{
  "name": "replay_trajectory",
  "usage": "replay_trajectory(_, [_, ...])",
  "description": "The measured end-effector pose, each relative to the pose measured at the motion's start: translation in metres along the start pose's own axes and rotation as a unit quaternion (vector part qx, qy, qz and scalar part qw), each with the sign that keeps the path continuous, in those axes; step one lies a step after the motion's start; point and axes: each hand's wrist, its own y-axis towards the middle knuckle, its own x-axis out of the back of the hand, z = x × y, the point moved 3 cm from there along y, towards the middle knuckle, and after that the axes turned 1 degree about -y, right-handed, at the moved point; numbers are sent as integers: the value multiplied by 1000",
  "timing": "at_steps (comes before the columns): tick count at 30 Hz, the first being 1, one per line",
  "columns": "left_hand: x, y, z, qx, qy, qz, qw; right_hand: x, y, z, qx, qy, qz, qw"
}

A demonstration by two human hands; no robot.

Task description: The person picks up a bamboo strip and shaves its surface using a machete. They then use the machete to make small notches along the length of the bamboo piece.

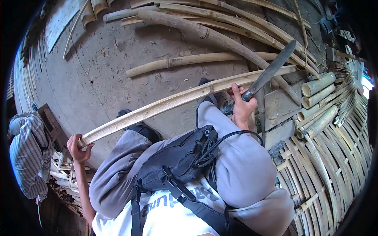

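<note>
So there's a black bag (177,157) sitting on the lap, closest in. Just past the knees, a split bamboo strip (157,107) runs crosswise, its near end pinched in the left hand (80,149). The right hand (242,104) is wrapped round the handle of a big knife (273,69), right by the strip; can't tell if those fingers grip the bamboo too. The blade crosses the strip's far end. Further out, bamboo poles (185,62) lie on the floor.

Bamboo workshop, with cut poles (185,61) and knife (274,66)
</note>
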Motion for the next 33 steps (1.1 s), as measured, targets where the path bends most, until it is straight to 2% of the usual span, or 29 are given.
replay_trajectory(1, [-1, -13, 8, 2, -3, 3, 1000, -3, -7, 7, -2, -4, 0, 1000])
replay_trajectory(3, [-4, -37, 24, 100, -17, 75, 992, -11, -19, 35, 6, 19, 0, 1000])
replay_trajectory(4, [-5, -41, 25, 116, -30, 89, 989, -16, -21, 49, 33, -14, -1, 999])
replay_trajectory(7, [-9, -47, 17, 132, -91, 40, 986, -18, -13, 64, 86, -49, 16, 995])
replay_trajectory(9, [-7, -52, 6, 164, -63, 7, 984, -34, -9, 87, 111, -38, 44, 992])
replay_trajectory(11, [-1, -57, 0, 267, -40, 54, 961, -65, -10, 119, 130, 54, 85, 986])
replay_trajectory(12, [3, -62, -1, 274, -37, 44, 960, -74, -3, 127, 164, 47, 117, 978])
replay_trajectory(13, [4, -68, -1, 293, -53, 72, 952, -83, 12, 134, 242, -29, 124, 962])
replay_trajectory(14, [6, -74, -3, 313, -69, 96, 942, -97, 16, 137, 208, 33, 157, 965])
replay_trajectory(15, [15, -69, -25, 290, -36, 43, 955, -122, 12, 153, 170, 94, 192, 962])
replay_trajectory(17, [23, -88, -40, 328, -38, -8, 944, -157, 16, 170, 161, 97, 230, 955])
replay_trajectory(19, [35, -106, -53, 378, -64, 42, 922, -198, 15, 182, 149, 116, 301, 935])
replay_trajectory(21, [50, -107, -90, 349, 35, -56, 935, -235, 12, 177, 146, 95, 334, 926])
replay_trajectory(22, [63, -99, -102, 439, 24, 62, 896, -253, 8, 174, 135, 85, 346, 925])
replay_trajectory(23, [67, -111, -104, 476, -51, 80, 874, -268, 5, 163, 114, 79, 376, 916])
replay_trajectory(24, [65, -140, -106, 448, 12, 13, 894, -282, -2, 155, 76, 85, 403, 908])
replay_trajectory(25, [74, -134, -123, 409, 25, -10, 912, -294, -11, 146, 87, 84, 426, 897])
replay_trajectory(26, [74, -156, -129, 463, 13, -29, 886, -305, -18, 131, 47, 116, 462, 878])
replay_trajectory(27, [76, -177, -137, 474, 62, -22, 878, -314, -26, 122, 24, 116, 491, 863])
replay_trajectory(29, [70, -204, -158, 458, 38, -122, 880, -328, -35, 103, -39, 99, 531, 840])
replay_trajectory(31, [71, -170, -194, 370, 131, -201, 897, -342, -43, 88, -110, 104, 576, 804])
replay_trajectory(32, [70, -165, -209, 451, 125, -186, 864, -349, -46, 81, -142, 129, 580, 792])
replay_trajectory(33, [68, -173, -216, 458, 127, -184, 861, -353, -49, 75, -148, 127, 583, 789])
